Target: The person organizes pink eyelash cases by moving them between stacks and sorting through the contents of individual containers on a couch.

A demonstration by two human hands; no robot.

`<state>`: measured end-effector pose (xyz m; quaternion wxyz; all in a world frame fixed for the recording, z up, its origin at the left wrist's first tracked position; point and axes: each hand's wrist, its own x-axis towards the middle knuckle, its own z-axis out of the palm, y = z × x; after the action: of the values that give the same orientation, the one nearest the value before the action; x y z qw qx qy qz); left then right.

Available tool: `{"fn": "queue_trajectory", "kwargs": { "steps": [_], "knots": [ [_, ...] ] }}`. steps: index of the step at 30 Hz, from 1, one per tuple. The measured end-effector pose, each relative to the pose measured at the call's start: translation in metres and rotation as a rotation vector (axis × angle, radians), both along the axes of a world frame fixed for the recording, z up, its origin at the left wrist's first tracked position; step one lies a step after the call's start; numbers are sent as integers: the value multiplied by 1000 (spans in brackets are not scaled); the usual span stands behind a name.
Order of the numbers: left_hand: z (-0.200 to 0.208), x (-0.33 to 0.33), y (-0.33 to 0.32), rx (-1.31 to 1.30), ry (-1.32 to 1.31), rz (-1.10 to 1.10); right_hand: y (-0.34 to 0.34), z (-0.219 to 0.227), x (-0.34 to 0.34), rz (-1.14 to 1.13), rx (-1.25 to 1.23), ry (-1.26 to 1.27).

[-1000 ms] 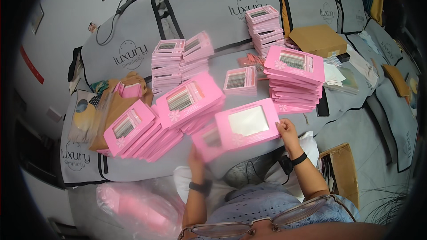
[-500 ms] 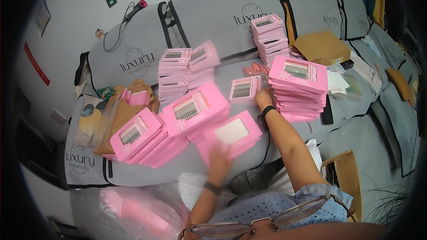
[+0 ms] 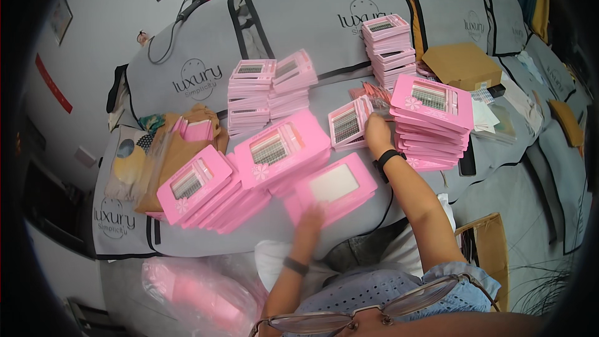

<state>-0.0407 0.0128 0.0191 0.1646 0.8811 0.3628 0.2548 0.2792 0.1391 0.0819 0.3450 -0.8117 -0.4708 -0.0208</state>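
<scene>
My right hand (image 3: 377, 133) has its fingers closed on the right edge of a pink eyelash tray (image 3: 347, 123), which tilts up from the trays beneath it. Rows of black lashes show through its window. Blurred by motion, my left hand (image 3: 310, 219) is at the lower left edge of flat pink box sleeves (image 3: 337, 186) with a pale window; its fingers cannot be made out. Beside them to the left stands a stack of filled pink lash boxes (image 3: 274, 153), with a leaning row of similar boxes (image 3: 194, 186) farther left.
Tray stacks (image 3: 253, 70) stand behind, and a taller tray stack (image 3: 387, 28) rises farther right. A large stack of filled boxes (image 3: 430, 103) is right of my forearm, near a brown carton (image 3: 462, 65) and a dark phone (image 3: 467, 157). A plastic bag (image 3: 199, 293) lies on the floor.
My right hand has tilted the eyelash tray up from those under it. My left hand stays by the sleeves, still blurred. The whole view has shifted slightly.
</scene>
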Motion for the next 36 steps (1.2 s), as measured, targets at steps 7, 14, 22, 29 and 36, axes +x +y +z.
{"fn": "queue_trajectory", "kwargs": {
  "steps": [7, 14, 22, 29, 36],
  "knots": [
    [-9, 6, 6, -31, -502, 339, -5, 24, -13, 148, 465, 30],
    [-39, -8, 17, -423, -711, 354, -13, 53, -24, 103, 425, 198],
    [-52, 4, 24, -286, -604, 354, -2, 64, -38, 188, 350, -90],
    [-30, 16, 24, -391, -645, 378, 6, 101, -29, 134, 363, -181],
    [-27, 20, 23, -608, -643, 370, -10, 133, -20, 111, 662, -138]
  ]
}}
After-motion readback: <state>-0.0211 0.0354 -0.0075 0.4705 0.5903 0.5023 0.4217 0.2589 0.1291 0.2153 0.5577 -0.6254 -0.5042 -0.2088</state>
